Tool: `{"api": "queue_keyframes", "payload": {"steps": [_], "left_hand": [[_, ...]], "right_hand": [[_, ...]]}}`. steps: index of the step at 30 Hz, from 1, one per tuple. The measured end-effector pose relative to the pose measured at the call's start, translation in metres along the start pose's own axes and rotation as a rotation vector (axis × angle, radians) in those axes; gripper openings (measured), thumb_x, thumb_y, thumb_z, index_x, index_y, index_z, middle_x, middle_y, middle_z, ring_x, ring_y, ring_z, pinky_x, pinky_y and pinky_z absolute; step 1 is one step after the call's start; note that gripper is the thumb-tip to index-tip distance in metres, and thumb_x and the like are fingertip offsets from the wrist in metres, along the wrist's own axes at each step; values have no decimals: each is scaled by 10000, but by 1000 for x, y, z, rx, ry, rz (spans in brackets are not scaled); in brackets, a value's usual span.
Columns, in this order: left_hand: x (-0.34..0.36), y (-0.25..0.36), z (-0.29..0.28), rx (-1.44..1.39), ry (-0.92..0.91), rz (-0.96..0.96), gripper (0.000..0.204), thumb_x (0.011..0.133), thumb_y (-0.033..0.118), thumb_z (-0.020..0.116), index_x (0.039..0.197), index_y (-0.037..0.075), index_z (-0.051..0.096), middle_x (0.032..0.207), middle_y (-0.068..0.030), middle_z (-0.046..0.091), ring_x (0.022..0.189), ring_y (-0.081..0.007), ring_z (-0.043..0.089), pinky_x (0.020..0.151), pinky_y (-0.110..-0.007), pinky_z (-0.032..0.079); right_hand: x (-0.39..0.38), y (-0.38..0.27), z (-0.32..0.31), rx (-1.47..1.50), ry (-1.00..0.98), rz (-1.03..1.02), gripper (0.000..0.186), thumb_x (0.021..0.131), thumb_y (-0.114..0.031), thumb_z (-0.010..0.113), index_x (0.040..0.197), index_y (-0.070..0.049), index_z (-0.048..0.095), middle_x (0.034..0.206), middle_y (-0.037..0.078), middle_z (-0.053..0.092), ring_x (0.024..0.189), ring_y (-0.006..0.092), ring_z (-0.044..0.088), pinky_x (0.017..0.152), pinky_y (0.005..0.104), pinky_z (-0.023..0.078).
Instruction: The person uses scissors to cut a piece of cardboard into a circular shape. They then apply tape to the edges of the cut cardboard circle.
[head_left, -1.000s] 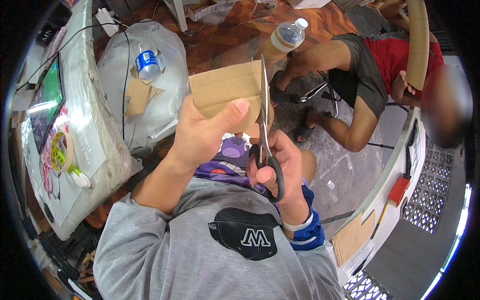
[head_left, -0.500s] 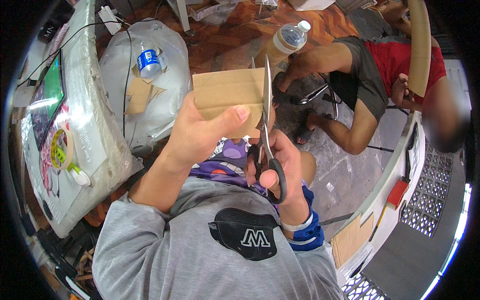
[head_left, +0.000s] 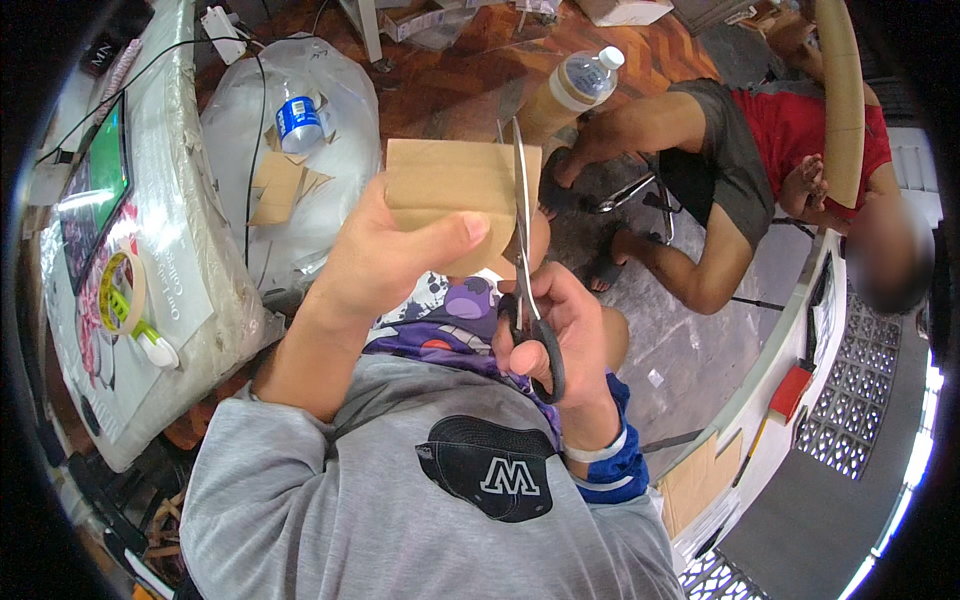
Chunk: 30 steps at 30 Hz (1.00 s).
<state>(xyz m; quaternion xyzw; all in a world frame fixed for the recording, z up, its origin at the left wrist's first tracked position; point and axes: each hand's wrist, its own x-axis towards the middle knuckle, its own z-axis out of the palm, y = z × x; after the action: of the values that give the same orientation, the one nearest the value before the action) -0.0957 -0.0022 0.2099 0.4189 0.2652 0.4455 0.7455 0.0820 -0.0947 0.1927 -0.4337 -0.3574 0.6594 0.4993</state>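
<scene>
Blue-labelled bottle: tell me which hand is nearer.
Left. The left hand is right of the bottle, holding cardboard; the right hand, holding scissors, is farther right.

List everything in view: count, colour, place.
card: 1, brown, centre
scissors: 1, black and silver, card's right side
scraps: several, brown, upper left
blue-labelled bottle: 1, clear, beside scraps
large bottle: 1, clear, white-capped, top centre
tape: 1, yellow and cream, left
table: 1, white, right
box: 1, red, on table
tube: 1, brown, upper right
person: 1, red top, upper right
left hand: 1, bare, gripping card
right hand: 1, bare, holding scissors
</scene>
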Motion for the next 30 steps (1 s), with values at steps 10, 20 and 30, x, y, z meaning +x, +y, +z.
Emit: {"api": "queue_keyframes", "payload": {"steps": [10,20,30], "left_hand": [[-3,2,-5,19,12,-23,303,885,74,650,1162,-46,620,1018,-103,697,881,-159,671,767,-300,553],[-2,11,-19,32,-62,-76,361,858,120,680,1174,-43,620,1019,-101,699,882,-146,664,738,-287,544],[-2,15,-35,16,-47,-202,552,770,119,774,1237,-39,525,1106,-116,656,1013,-176,630,885,-328,502]], "right_hand": [[4,-1,-1,32,-40,12,726,650,-410,898,1065,40,507,756,30,563,663,79,527,591,208,409],[11,-2,0,-58,-46,58,809,559,-464,916,1055,27,507,802,27,565,688,84,543,611,217,425],[16,-2,2,8,-77,115,773,582,-444,909,1052,27,515,774,10,555,666,70,519,606,201,402]]}}
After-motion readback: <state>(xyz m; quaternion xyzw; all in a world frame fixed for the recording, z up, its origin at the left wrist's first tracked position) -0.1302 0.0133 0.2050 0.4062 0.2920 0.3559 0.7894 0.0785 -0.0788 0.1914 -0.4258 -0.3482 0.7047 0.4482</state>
